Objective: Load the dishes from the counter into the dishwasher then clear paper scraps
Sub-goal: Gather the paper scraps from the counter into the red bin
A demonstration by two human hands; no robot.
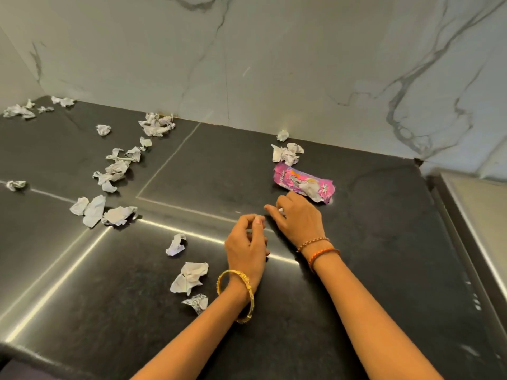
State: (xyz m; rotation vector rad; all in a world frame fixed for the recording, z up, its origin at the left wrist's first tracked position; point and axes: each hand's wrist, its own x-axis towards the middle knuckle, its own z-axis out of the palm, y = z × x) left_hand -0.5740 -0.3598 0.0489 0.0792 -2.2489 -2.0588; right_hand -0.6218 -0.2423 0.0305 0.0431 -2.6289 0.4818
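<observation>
No dishes on the table (343, 270), so judging from that the loading step looks done and the paper-clearing step is in hand. Crumpled paper scraps (118, 171) lie all over the dark table: a trail on the left running toward the back wall, a few near the front by the left forearm, a small bunch at the back right. A pink wrapper (303, 185) lies just in front of that bunch.

Right hand (297, 219) rests low on the table just beside the wrapper's near edge, fingers bent; a bit of white shows under the fingers, likely a scrap, but whether it is pinched I cannot tell. Left hand (247, 242) sits close beside the right one, fingers loosely curled with tips near each other; nothing clearly held in it.

Next move, my guess: gather the wrapper and the back-right bunch with the right hand, then sweep the left trail together. The scraps are light and spread out, so expect several grabs or a sweep into one pile.
</observation>
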